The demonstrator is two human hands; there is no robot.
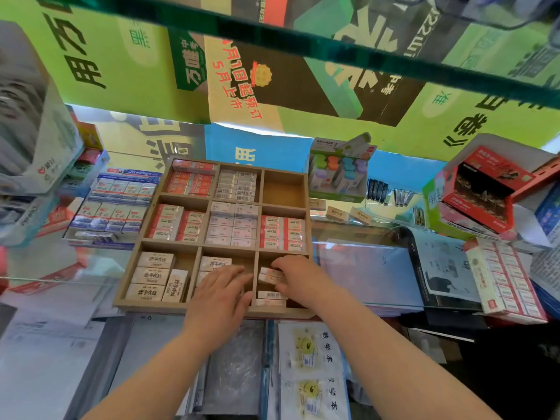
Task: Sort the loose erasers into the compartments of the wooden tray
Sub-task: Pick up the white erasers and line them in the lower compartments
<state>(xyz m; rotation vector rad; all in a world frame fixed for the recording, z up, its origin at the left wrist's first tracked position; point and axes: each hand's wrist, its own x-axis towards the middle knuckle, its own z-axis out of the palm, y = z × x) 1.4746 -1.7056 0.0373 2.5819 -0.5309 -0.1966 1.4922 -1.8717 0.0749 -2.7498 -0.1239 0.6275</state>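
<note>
A wooden tray [181, 197] with nine compartments lies on the glass counter, most compartments filled with boxed erasers. My left hand [219, 294] lies flat, fingers straight, over the beige erasers [213, 263] in the near middle compartment. My right hand [298, 277] reaches into the near right compartment, its fingers curled round a small stack of white and red erasers [271, 275]. More white erasers [271, 296] lie below that stack. The far right compartment [283, 189] holds nothing. Three loose beige erasers [338, 213] lie on the glass to the right of the tray.
An open box of blue and white erasers [113, 207] sits left of the tray. A display of coloured items [339, 171] stands behind right, a red box [481, 192] and a long eraser carton [504, 278] further right. A green shelf edge [333, 53] hangs overhead.
</note>
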